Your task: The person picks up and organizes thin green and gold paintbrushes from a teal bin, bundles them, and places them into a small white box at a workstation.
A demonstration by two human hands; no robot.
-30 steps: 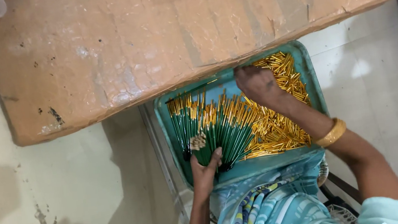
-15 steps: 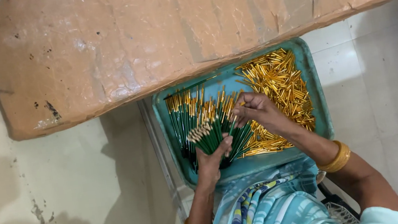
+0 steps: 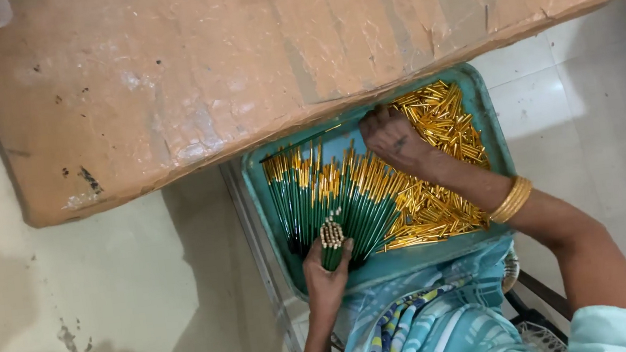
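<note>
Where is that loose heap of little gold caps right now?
The gold caps fill the right side of the teal tray, beside the green sticks, under the right hand.

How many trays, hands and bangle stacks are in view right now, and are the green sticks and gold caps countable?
Teal tray: 1
Hands: 2, left hand gripping a bunch of green sticks, right hand on the gold caps
Gold bangle stack on the right wrist: 1
Green sticks and gold caps: too many and too overlapped to count
Total countable: 4
</note>
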